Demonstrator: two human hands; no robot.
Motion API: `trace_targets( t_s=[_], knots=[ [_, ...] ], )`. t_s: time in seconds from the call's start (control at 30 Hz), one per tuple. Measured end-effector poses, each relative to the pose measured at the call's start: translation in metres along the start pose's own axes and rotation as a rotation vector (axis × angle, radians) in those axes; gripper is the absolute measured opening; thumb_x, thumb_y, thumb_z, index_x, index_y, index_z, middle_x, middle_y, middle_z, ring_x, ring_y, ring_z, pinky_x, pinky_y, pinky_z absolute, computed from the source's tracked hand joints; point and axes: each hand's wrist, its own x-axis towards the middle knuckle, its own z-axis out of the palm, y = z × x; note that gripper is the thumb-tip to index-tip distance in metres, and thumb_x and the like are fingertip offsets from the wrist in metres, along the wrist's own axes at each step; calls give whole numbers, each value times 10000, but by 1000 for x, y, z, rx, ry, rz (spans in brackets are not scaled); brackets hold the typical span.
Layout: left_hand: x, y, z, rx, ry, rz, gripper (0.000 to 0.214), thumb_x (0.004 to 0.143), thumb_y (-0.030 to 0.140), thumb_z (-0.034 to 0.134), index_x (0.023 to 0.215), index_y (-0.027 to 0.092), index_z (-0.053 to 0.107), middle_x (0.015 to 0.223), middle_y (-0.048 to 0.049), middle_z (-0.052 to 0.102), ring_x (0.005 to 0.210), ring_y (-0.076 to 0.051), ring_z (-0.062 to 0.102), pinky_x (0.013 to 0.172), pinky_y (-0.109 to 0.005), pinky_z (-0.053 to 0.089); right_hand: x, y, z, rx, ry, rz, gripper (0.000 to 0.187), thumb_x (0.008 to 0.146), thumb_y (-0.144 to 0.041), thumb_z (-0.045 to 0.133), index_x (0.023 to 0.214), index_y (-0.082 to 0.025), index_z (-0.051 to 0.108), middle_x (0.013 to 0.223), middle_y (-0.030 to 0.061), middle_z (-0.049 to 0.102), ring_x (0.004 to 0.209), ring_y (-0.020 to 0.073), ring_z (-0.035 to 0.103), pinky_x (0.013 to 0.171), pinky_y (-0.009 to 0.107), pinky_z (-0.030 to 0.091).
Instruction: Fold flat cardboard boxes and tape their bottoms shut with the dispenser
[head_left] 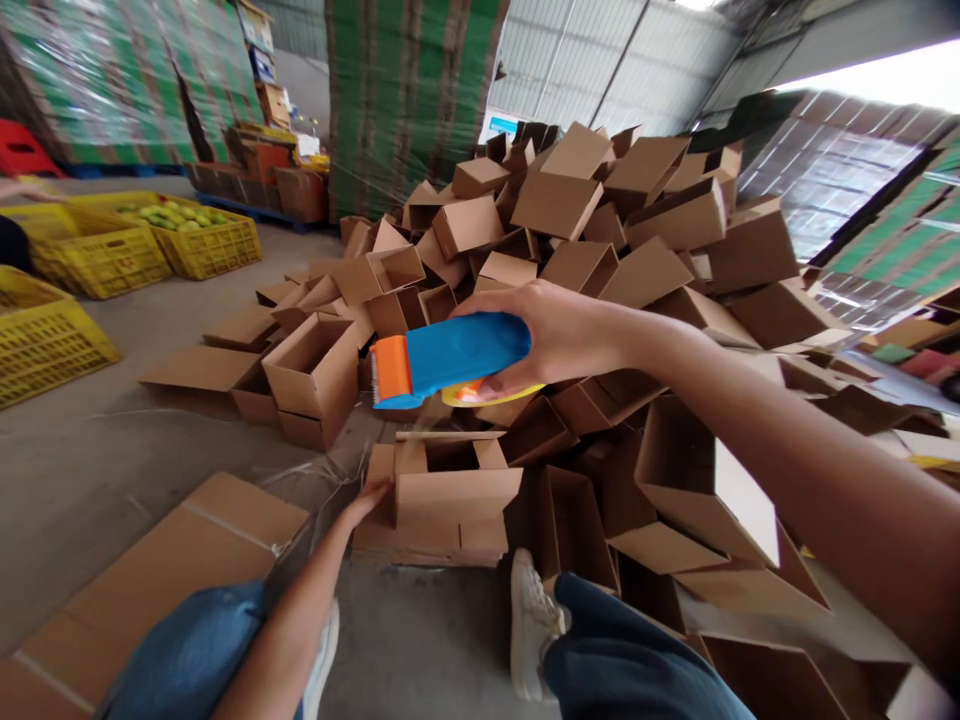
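My right hand (536, 335) is wrapped round a blue tape dispenser (469, 352) with an orange toothed front end, held in the air above an open cardboard box (454, 500). Part of a yellow piece shows beneath the dispenser's blue side. That box stands upright between my feet and the heap, its top flaps spread, on what looks like a few layers of flat cardboard (431, 553). At the box's left side, my left hand (373, 496) grips the flap with its fingers curled at the edge; the fingertips are partly hidden.
A big heap of open cardboard boxes (559, 205) rises ahead and spreads to the right. Flattened cartons (172, 590) lie tied at the lower left. Yellow crates (214, 248), one with green fruit, stand at the left. Wrapped green stacks (412, 100) are behind. Loose strapping (330, 470) litters the floor.
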Motion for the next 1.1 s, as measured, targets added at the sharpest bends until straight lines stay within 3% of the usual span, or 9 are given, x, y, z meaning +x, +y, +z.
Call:
trace_targets(
  t_s=[0.13,0.2,0.3,0.43,0.53,0.63,0.7,0.9,1.1],
  knots=[
    [-7,-6,4,28,148,-9,302,634,449,754,528,205,610,628,-75,687,947,-380,670,825,-432,498,11,-7,1,10,43,-34,642,682,-434,791,1259,-242,586,1066,47,656,914,239,619,756,327,441],
    [-6,0,4,12,230,12,301,659,470,728,579,207,607,693,-92,700,987,-379,664,856,-453,493,16,-11,2,21,55,-70,617,693,-423,784,1243,-225,585,1045,46,656,903,231,611,747,317,431],
    [-2,23,2,-59,305,97,406,805,553,562,979,204,673,1135,-127,709,1194,-330,592,943,-461,476,26,-17,5,39,44,-130,589,697,-382,783,1224,-205,585,1049,50,654,920,225,598,763,315,425],
    [-10,59,8,-177,231,337,624,900,659,394,1375,265,491,1490,-114,496,1406,-296,409,1074,-487,386,36,-25,5,49,38,-160,575,696,-361,792,1211,-201,592,1088,60,648,956,225,591,792,323,431],
    [-26,75,20,-123,115,529,940,740,699,647,1497,257,307,1555,-160,376,1467,-337,291,1159,-518,253,40,-29,2,53,57,-166,570,702,-362,792,1209,-198,593,1124,59,638,1001,231,584,826,334,432],
    [-37,81,29,62,81,559,1248,574,562,855,1547,257,135,1578,-176,297,1484,-355,236,1189,-523,180,40,-34,-1,48,60,-174,583,690,-351,792,1217,-204,590,1131,55,644,1022,245,586,842,341,438],
    [-38,83,30,146,100,563,1303,553,490,888,1556,255,90,1580,-175,280,1486,-359,222,1196,-522,163,40,-39,-3,40,44,-172,593,678,-347,792,1223,-227,591,1129,48,656,1013,251,595,834,339,449],
    [-27,89,20,218,154,560,1090,592,447,867,1504,275,295,1575,-131,318,1479,-355,229,1199,-510,149,46,-54,-2,-8,-4,-186,544,666,-354,786,1172,-257,614,1116,35,676,1002,254,603,810,336,473],
    [-24,84,20,215,181,559,922,589,411,870,1396,259,451,1433,-107,488,1372,-334,397,1152,-484,252,54,-60,0,-10,-20,-222,532,670,-317,786,1167,-235,617,1102,41,671,1013,249,599,822,332,465]
  ],
)
